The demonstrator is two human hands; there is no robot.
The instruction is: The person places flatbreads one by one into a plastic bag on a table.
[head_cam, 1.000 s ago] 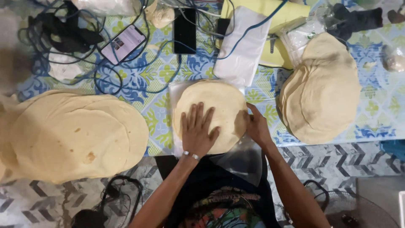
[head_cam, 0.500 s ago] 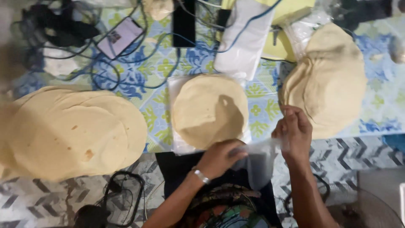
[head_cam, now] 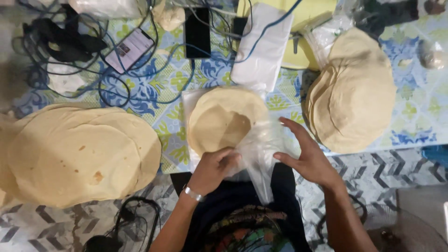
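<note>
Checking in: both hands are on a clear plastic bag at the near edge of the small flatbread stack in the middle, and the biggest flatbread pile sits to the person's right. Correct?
Not quite. In the head view the biggest flatbread pile lies to the person's left; a smaller pile is on the right. The rest holds: left hand and right hand are on the clear plastic bag at the middle stack.

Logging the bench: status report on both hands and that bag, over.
Left hand grips clear plastic bag. Right hand open, touching bag's side. Flatbread stack partly under bag mouth. Nothing in the way.
</note>
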